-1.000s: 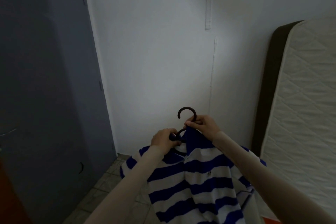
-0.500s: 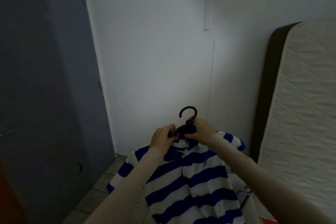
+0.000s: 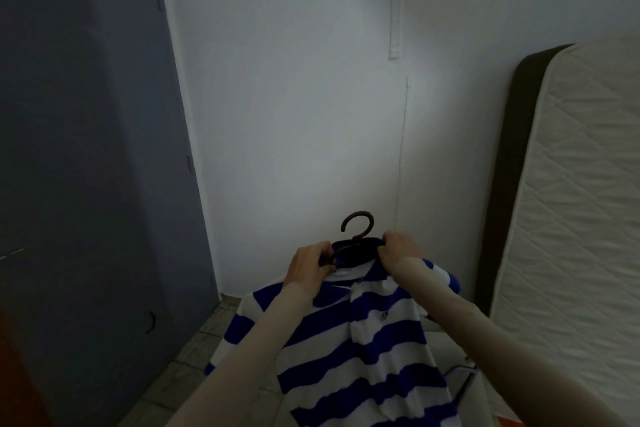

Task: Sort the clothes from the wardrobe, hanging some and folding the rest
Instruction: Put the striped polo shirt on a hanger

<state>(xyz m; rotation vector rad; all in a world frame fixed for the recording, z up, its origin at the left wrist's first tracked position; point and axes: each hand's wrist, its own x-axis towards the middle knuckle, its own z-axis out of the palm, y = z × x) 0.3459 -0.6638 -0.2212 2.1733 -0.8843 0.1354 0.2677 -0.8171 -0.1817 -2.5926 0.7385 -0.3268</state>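
beside grey wardrobe (image 3: pixel 86 149), white wall (image 3: pixel 294 97)

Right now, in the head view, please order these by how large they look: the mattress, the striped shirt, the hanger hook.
1. mattress, leaning at the right, cut off by the frame edge
2. striped shirt, close to the camera, so it looks larger than it may be
3. hanger hook, clearly the smallest

shirt (image 3: pixel 360 350): blue and white horizontal stripes
hanger (image 3: pixel 358 229): dark brown
wardrobe (image 3: pixel 86 149): grey-blue
wall (image 3: pixel 294 97): white
mattress (image 3: pixel 571 218): cream, quilted diamond pattern
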